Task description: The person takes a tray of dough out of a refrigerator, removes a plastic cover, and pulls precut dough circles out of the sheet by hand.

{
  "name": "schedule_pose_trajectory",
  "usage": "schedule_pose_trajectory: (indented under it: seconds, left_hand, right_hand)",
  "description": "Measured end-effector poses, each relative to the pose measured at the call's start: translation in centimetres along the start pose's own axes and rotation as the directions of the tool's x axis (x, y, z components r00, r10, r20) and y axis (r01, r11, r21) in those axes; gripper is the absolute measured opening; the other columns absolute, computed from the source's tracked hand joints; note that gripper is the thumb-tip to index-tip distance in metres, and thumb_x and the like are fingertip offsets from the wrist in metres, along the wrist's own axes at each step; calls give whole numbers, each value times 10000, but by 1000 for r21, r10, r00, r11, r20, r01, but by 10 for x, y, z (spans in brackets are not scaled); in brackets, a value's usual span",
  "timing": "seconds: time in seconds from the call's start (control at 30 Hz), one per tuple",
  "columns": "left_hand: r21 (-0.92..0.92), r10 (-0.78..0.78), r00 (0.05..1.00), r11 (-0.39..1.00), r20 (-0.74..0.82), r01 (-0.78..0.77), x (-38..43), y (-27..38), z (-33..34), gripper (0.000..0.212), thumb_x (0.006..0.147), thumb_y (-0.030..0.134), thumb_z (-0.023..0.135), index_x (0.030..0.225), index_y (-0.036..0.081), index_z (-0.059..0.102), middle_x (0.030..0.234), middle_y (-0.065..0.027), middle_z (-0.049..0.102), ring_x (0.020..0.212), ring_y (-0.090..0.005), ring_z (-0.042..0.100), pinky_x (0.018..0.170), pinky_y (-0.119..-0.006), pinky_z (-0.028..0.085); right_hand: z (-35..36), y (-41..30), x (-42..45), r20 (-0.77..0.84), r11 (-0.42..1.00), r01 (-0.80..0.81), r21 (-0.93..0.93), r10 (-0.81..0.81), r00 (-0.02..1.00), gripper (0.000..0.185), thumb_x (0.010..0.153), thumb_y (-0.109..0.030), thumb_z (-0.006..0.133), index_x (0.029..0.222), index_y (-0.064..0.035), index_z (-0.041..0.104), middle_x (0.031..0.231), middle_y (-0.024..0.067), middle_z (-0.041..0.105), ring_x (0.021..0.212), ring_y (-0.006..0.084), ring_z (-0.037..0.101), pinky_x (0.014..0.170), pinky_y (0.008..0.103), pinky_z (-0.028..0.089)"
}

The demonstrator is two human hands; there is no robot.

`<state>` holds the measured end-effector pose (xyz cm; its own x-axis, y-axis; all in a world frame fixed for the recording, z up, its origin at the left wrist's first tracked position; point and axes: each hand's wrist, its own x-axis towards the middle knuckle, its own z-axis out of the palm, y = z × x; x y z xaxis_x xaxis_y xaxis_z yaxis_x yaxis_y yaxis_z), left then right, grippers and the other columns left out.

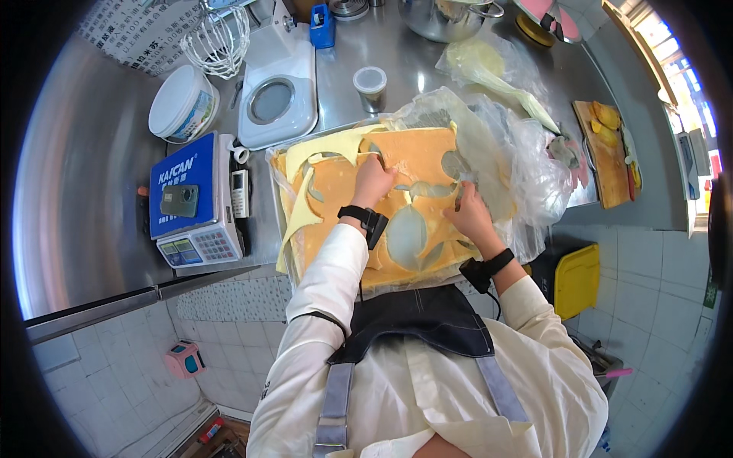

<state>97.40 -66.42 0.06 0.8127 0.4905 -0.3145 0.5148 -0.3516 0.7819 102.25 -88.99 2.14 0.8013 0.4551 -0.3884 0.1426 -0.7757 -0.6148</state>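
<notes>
Sheets of sponge cake (335, 229) with round and oval cut-outs lie stacked on a film-lined tray (279, 197). Their upper faces are orange-brown, and pale yellow strips (304, 214) show at the left side. My left hand (372, 180) is at the sheet's upper middle, fingers curled at the edge of a cut piece. Over on the right, my right hand (472, 216) pinches a torn edge beside an oval gap; its fingertips are partly hidden. Clear plastic film (487, 137) is bunched along the tray's right side.
Left stand a scale (200, 246) bearing a phone (180, 200), a white bucket (178, 103) and a stand mixer (280, 111). A lidded cup (370, 86) sits behind the tray. A piping bag (515, 94) and a wooden board with fruit (601, 166) lie to the right.
</notes>
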Motion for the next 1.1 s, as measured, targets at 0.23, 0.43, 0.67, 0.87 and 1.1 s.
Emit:
schedule_pose_trajectory:
  seconds: [0.23,0.43,0.67,0.87,1.1]
  left_hand:
    - [394,282,947,897,-155,-202,-4,-9,14,247,764,152,594,943,-7,530,888,-187,590,829,-366,560,750,-435,447]
    - [358,324,942,893,-86,-274,-24,-17,4,189,748,130,581,873,-11,566,901,-206,569,892,-367,524,792,-424,429]
    - [-119,196,970,970,-142,-213,-149,-6,-98,345,815,-58,425,1132,26,534,983,-147,621,886,-224,615,773,-294,475]
    - [55,-20,848,997,-530,58,-233,-87,-98,441,749,-81,425,1182,-7,453,1160,-195,493,1074,-332,466,929,-380,360]
    - [-6,-442,670,837,-596,548,-254,-125,-53,426,888,116,397,1262,-72,324,1218,-271,417,1138,-389,381,972,-406,289]
  right_hand:
    - [-21,-57,37,-13,805,475,-356,-512,859,621,720,-221,642,1252,-52,368,1260,141,413,1178,328,372,927,436,350]
    - [-2,-97,95,418,598,608,-522,-442,794,708,741,-306,632,1333,-92,309,1402,91,273,1293,288,243,1006,454,271]
    - [-58,-116,137,529,595,723,-352,-510,678,430,774,-323,563,1133,-87,552,1193,122,521,1089,280,485,930,363,379]
    - [-111,-209,238,178,628,687,-365,-677,714,263,814,-247,490,929,-61,636,879,202,612,829,337,592,755,414,465]
    - [-85,-239,396,141,573,718,-396,-734,664,352,798,-164,485,1117,-20,530,1127,186,537,1025,338,514,889,393,409]
